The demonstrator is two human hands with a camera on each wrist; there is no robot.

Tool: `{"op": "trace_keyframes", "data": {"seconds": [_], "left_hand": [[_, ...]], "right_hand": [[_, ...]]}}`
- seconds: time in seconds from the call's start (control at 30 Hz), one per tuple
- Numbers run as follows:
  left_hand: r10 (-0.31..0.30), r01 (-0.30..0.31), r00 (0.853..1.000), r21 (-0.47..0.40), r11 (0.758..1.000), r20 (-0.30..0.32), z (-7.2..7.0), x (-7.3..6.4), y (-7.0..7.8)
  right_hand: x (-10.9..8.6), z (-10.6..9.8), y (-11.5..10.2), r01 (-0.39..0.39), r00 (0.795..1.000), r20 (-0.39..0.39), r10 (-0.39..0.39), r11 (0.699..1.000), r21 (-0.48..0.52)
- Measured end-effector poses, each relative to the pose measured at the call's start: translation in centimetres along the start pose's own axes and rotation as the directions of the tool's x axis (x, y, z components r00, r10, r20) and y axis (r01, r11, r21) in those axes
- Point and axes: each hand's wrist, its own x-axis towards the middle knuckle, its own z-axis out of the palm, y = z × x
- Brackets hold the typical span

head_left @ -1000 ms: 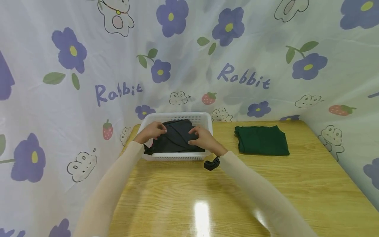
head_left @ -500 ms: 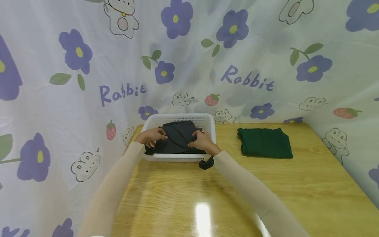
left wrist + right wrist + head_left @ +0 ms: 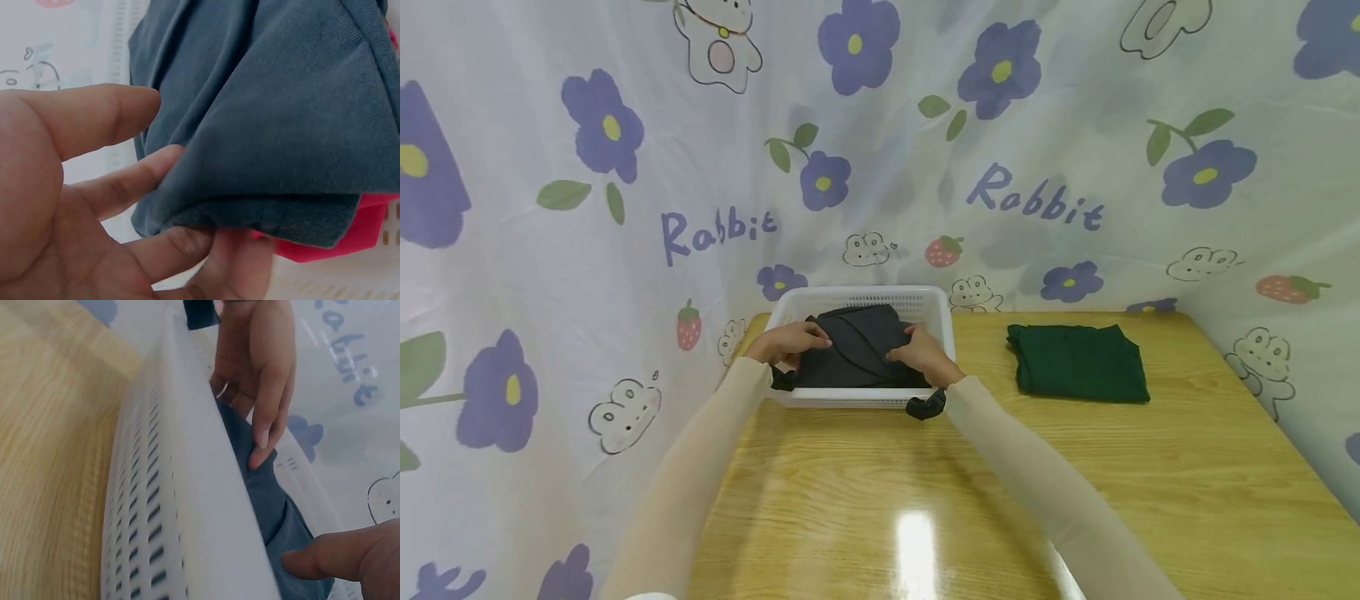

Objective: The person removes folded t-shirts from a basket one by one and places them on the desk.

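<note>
A dark blue-grey folded garment [image 3: 857,346] lies in the white plastic basket [image 3: 850,402], its corner lifted slightly off a red cloth [image 3: 365,231] in the left wrist view. My left hand [image 3: 790,340] is at the garment's left side. Its fingers reach along and under the hem while the thumb stays apart. My right hand [image 3: 925,354] is over the garment's right part, thumb and forefinger spread. In the right wrist view a finger of it [image 3: 325,553] meets the fabric, and its other fingers are out of sight.
A folded dark green garment [image 3: 1078,362] lies on the wooden table [image 3: 1000,483] to the right of the basket. Behind and at both sides hangs a printed curtain [image 3: 910,142] with flowers and rabbits. The basket stands close to it at the back left.
The left hand has lowered from above the garment to its left edge, fingers now tucked at the hem. The right hand has shifted slightly over the garment. The head view has turned a little left.
</note>
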Motion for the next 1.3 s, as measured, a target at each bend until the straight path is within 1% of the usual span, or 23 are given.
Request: {"op": "trace_keyframes", "data": {"seconds": [0.1,0.2,0.33,0.43,0.5,0.6,0.67,0.73,0.87,0.97,1.03,1.13,1.23,1.3], "left_hand": [[-0.004,0.004,1.000,-0.017,1.000,0.001,0.1,-0.1,-0.1],[-0.003,0.003,1.000,-0.048,0.999,0.012,0.0,0.0,-0.2],[0.013,-0.011,1.000,-0.092,0.996,0.020,0.0,0.1,-0.4],[0.015,-0.012,1.000,-0.129,0.992,0.018,0.1,0.2,-0.3],[0.010,-0.007,1.000,-0.154,0.988,0.016,0.2,0.2,-0.2],[0.001,0.002,1.000,-0.173,0.985,0.021,0.4,0.1,0.0],[-0.002,0.006,1.000,-0.169,0.986,0.025,0.4,0.0,0.1],[-0.001,0.005,1.000,-0.137,0.991,0.026,0.4,-0.1,0.1],[-0.003,0.005,1.000,-0.068,0.998,0.019,0.2,0.1,-0.4],[-0.010,0.010,1.000,-0.044,0.999,0.004,0.1,0.3,-0.9],[-0.007,0.007,1.000,-0.054,0.999,0.001,0.1,0.4,-1.0],[0.001,0.000,1.000,-0.098,0.995,0.003,0.1,0.4,-1.0],[0.002,-0.001,1.000,-0.141,0.990,0.007,0.0,0.4,-1.0],[-0.008,0.008,1.000,-0.161,0.987,0.002,0.0,0.3,-1.0]], "right_hand": [[0.0,0.2,-0.1,0.001,1.000,-0.013,-0.001,1.000,-0.029],[-0.1,0.5,-0.3,0.018,1.000,-0.004,-0.018,0.998,-0.056],[-0.1,0.5,-0.5,0.038,0.999,-0.020,-0.040,0.996,-0.079],[0.0,0.3,-0.5,0.017,0.998,-0.056,-0.022,0.997,-0.080],[0.1,0.1,-0.6,0.000,0.998,-0.063,-0.005,0.998,-0.066],[0.3,-0.1,-0.6,-0.018,1.000,-0.024,0.017,0.999,-0.034],[0.4,-0.2,-0.4,-0.024,1.000,0.004,0.024,0.999,-0.021],[0.6,-0.3,0.0,-0.022,1.000,0.020,0.023,1.000,-0.009],[0.3,-0.1,0.2,0.014,1.000,0.007,-0.014,1.000,-0.008],[0.0,0.1,-0.2,0.058,0.998,-0.020,-0.059,0.997,-0.042],[-0.2,0.1,-0.3,0.079,0.996,-0.033,-0.080,0.995,-0.054],[-0.1,0.2,-0.3,0.090,0.994,-0.051,-0.092,0.995,-0.041],[0.0,0.2,-0.1,0.064,0.995,-0.082,-0.063,0.998,0.001],[0.0,0.2,0.0,0.040,0.996,-0.085,-0.038,0.999,0.022]]}}
